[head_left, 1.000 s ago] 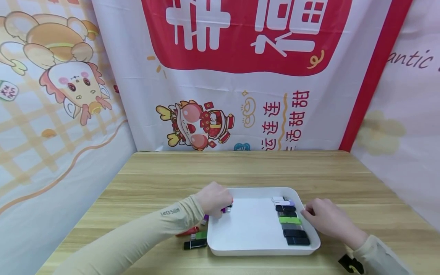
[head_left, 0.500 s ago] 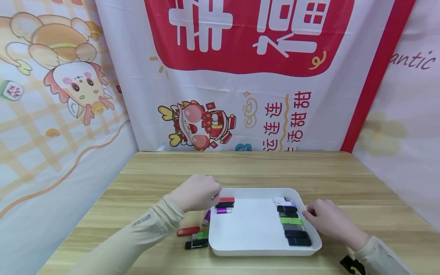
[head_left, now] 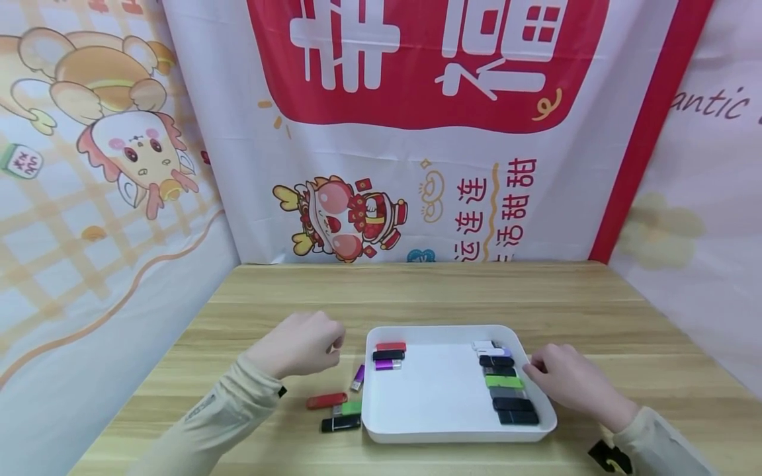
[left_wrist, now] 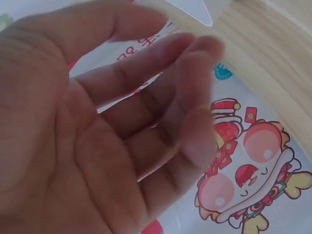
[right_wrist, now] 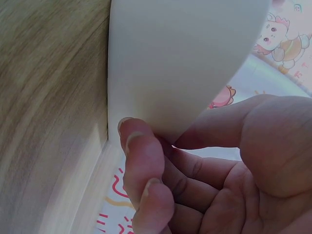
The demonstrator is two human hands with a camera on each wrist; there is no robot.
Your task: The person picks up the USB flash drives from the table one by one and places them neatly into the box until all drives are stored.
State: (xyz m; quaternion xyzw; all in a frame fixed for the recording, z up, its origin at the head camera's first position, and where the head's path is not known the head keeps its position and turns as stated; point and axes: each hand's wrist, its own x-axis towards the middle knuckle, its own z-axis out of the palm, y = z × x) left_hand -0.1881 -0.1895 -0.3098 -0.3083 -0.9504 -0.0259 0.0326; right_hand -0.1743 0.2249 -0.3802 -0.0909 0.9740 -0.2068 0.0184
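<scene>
The left hand [head_left: 306,345] hovers over the desk [head_left: 417,291], left of the tray [head_left: 437,400], its grip slack with fingers loosely curled. The right hand [head_left: 565,380] pinches the tray's right wall in its grip. Inside, USB sticks [head_left: 503,381] lie at both sides; four more sticks [head_left: 326,400] lie on the desk, to the tray's left.

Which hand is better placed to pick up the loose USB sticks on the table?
Left, most likely. The left hand is empty and close to the loose USB sticks, while the right hand is across the white tray from them, gripping its rim.
</scene>
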